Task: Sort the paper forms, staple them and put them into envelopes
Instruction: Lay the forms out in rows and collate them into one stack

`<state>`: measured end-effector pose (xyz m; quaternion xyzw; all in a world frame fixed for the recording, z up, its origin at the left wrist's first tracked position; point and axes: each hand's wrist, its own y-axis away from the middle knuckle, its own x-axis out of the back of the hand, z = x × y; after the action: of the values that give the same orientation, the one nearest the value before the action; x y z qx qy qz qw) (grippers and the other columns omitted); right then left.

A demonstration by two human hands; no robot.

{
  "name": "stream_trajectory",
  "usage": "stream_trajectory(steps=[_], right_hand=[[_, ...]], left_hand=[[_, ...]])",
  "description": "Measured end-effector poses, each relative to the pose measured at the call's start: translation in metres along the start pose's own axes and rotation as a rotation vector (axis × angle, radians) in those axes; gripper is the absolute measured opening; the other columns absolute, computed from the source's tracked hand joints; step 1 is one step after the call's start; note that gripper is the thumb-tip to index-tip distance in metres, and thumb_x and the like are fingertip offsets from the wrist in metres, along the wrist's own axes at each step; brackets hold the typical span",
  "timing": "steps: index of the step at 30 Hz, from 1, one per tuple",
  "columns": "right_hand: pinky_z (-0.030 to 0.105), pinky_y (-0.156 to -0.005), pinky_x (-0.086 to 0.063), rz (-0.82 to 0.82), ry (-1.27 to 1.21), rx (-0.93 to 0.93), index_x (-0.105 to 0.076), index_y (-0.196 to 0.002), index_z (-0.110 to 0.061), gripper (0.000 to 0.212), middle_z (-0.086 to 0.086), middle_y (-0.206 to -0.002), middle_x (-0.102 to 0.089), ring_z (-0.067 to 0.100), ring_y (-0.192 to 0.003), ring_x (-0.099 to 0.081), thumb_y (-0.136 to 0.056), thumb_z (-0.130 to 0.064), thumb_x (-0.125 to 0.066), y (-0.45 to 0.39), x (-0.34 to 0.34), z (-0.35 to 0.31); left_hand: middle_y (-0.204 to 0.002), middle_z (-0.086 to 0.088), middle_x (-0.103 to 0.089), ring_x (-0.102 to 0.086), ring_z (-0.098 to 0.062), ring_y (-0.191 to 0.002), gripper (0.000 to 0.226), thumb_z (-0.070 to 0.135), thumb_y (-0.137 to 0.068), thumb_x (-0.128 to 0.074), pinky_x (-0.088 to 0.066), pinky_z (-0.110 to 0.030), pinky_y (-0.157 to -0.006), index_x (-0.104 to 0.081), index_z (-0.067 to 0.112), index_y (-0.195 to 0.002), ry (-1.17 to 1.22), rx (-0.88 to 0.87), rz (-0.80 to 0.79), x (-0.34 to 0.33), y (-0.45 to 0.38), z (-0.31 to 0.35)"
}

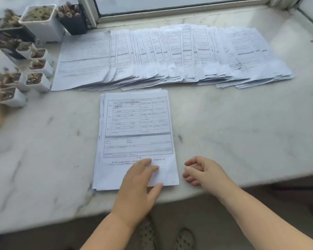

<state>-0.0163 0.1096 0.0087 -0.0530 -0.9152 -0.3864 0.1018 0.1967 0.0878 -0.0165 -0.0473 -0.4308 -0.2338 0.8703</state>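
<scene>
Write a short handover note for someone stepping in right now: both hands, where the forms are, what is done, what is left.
Left hand: flat, fingers pressing the near end of the front stack of forms.
Right hand: loosely curled, empty, on the marble counter beside that stack.
Fanned row of forms lies along the window side.
Done: forms spread out, one stack squared.
Left: sorting, stapling, enveloping. No stapler or envelopes in view.

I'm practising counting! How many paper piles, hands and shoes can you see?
Paper piles: 2, the neat stack under the left hand and the fanned-out row by the window.
Hands: 2, left hand and right hand.
Shoes: 2, one and another below the counter.
Total: 6
</scene>
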Motion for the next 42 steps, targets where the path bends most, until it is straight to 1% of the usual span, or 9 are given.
stream_trajectory(steps=[7, 13, 17, 22, 30, 33, 36, 39, 42], right_hand=[[0.027, -0.070, -0.057, -0.125, -0.009, 0.024, -0.050, -0.113, -0.022, 0.025, 0.005, -0.088, -0.071, 0.016, -0.074, -0.069, -0.092, -0.018, -0.064, -0.005, -0.017, -0.001], [0.024, -0.060, -0.052, -0.136, -0.195, -0.001, -0.052, -0.106, -0.016, 0.008, 0.001, -0.070, -0.067, 0.010, -0.057, -0.061, -0.098, -0.017, -0.054, -0.005, -0.018, -0.002], [0.024, -0.064, -0.052, -0.150, -0.166, 0.045, -0.050, -0.110, -0.019, 0.021, 0.006, -0.086, -0.070, 0.017, -0.072, -0.066, -0.094, -0.008, -0.058, -0.003, -0.017, 0.001], [0.023, -0.064, -0.051, -0.107, -0.141, 0.073, -0.047, -0.105, -0.019, 0.028, 0.001, -0.073, -0.062, 0.014, -0.071, -0.058, -0.089, -0.001, -0.060, -0.006, -0.023, 0.005], [0.023, -0.051, -0.044, 0.111, -0.050, 0.056, -0.044, -0.089, -0.018, 0.029, 0.003, -0.063, -0.056, 0.012, -0.047, -0.053, -0.085, -0.015, -0.072, -0.017, -0.041, 0.000], [0.024, -0.049, -0.045, 0.138, -0.070, 0.079, -0.049, -0.093, -0.020, 0.023, 0.005, -0.067, -0.060, 0.014, -0.046, -0.055, -0.087, -0.020, -0.071, -0.015, -0.043, -0.001], [0.019, -0.050, -0.044, 0.192, -0.206, 0.123, -0.064, -0.097, -0.026, 0.006, 0.002, -0.078, -0.061, 0.010, -0.049, -0.052, -0.095, -0.022, -0.059, -0.011, -0.034, 0.001], [0.022, -0.056, -0.044, 0.245, -0.251, 0.135, -0.073, -0.086, -0.019, 0.031, 0.000, -0.076, -0.060, 0.011, -0.055, -0.052, -0.100, -0.034, -0.050, -0.013, -0.022, -0.011], [0.027, -0.060, -0.051, 0.104, -0.181, -0.042, -0.071, -0.085, -0.008, 0.060, 0.007, -0.075, -0.069, 0.018, -0.061, -0.062, -0.098, -0.057, -0.039, -0.019, -0.023, -0.043]], left_hand=[[-0.126, 0.009, -0.060, -0.047, -0.002, -0.114, 0.038, 0.038, -0.069, -0.081, -0.038, -0.018, -0.092, -0.070, 0.031, -0.105, -0.048, -0.042, -0.001, -0.003, -0.006, -0.011], [-0.119, 0.030, -0.053, -0.044, 0.014, -0.112, 0.014, 0.042, -0.081, -0.068, -0.025, 0.006, -0.089, -0.074, 0.036, -0.092, 0.135, 0.000, -0.009, 0.005, -0.008, -0.021], [-0.095, 0.025, -0.066, -0.059, 0.004, -0.094, 0.018, 0.034, -0.081, -0.057, -0.041, -0.010, -0.079, -0.071, 0.023, -0.078, 0.356, 0.122, 0.102, 0.002, -0.012, -0.021], [-0.076, 0.018, -0.065, -0.060, -0.005, -0.076, 0.016, 0.042, -0.073, -0.061, -0.046, -0.027, -0.069, -0.063, 0.027, -0.070, 0.374, 0.279, 0.215, -0.004, -0.015, -0.014], [-0.089, 0.020, -0.059, -0.054, 0.002, -0.088, 0.024, 0.034, -0.072, -0.080, -0.043, -0.017, -0.065, -0.057, 0.028, -0.066, 0.079, 0.070, 0.148, -0.004, -0.013, -0.014], [-0.083, 0.019, -0.058, -0.053, 0.000, -0.081, 0.044, 0.025, -0.078, -0.076, -0.034, -0.010, -0.060, -0.039, 0.032, -0.055, 0.162, 0.100, 0.165, -0.004, -0.015, -0.015], [-0.074, 0.016, -0.052, -0.048, -0.004, -0.070, 0.034, 0.032, -0.080, -0.068, -0.031, -0.013, -0.057, -0.045, 0.025, -0.056, 0.332, 0.133, 0.132, 0.000, -0.015, -0.019], [-0.074, 0.011, -0.060, -0.053, -0.010, -0.070, 0.030, 0.044, -0.077, -0.061, -0.041, -0.026, -0.064, -0.064, 0.015, -0.073, 0.526, 0.195, 0.082, 0.005, -0.017, -0.025], [-0.082, 0.005, -0.067, -0.061, -0.016, -0.081, 0.030, 0.045, -0.077, -0.064, -0.048, -0.033, -0.074, -0.068, 0.016, -0.077, 0.604, 0.228, 0.036, 0.013, -0.017, -0.026]])
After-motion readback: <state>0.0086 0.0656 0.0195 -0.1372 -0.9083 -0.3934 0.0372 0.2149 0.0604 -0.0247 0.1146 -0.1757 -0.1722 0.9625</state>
